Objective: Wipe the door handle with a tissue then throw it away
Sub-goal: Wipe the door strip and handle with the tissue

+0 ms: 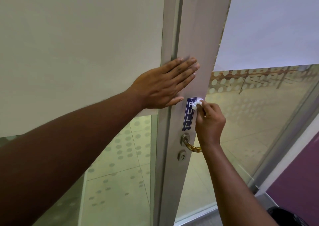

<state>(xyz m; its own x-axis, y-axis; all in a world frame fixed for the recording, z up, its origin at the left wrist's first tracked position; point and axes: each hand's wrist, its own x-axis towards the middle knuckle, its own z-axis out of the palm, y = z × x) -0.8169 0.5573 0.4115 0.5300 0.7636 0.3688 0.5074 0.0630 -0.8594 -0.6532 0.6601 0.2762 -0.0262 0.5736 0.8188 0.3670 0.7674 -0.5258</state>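
Note:
A brass lever door handle [190, 145] with a round metal base sticks out from the grey door frame [195, 36], partly hidden behind my right wrist. Above it is a blue PULL sticker [187, 117]. My right hand [209, 122] pinches a small crumpled white tissue [197, 103] against the sticker's top, above the handle. My left hand [164, 85] lies flat with fingers spread on the frame, higher up and to the left, holding nothing.
A keyhole [182, 155] sits just below the handle. Frosted glass panels with dot patterns flank the frame on both sides. A purple wall [296, 179] is at the lower right, and a dark object [286, 216] lies at the bottom right corner.

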